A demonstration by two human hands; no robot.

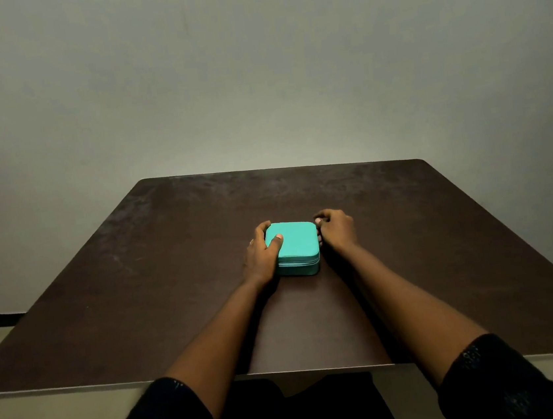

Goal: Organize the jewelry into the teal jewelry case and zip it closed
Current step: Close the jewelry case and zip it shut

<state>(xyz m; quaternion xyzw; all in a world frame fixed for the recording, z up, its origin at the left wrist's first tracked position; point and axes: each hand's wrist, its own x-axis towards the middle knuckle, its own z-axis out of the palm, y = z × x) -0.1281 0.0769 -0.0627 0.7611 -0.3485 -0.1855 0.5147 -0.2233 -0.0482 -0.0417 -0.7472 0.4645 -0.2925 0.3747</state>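
Teal square jewelry case (pixel 298 246), lid down, is clasped at its left side by the left hand (pixel 260 257), thumb flat on the lid and fingers curled round the far left corner. At the case's far right corner the right hand (pixel 338 231) curls its fingers against the edge; whether that grip pinches anything I cannot tell. Under the case lies a dark brown table (pixel 174 290).

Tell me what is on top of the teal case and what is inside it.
Only the thumb of the left hand lies on the teal case; the right hand curls at its far right corner. Its lid is down, so the inside is hidden.
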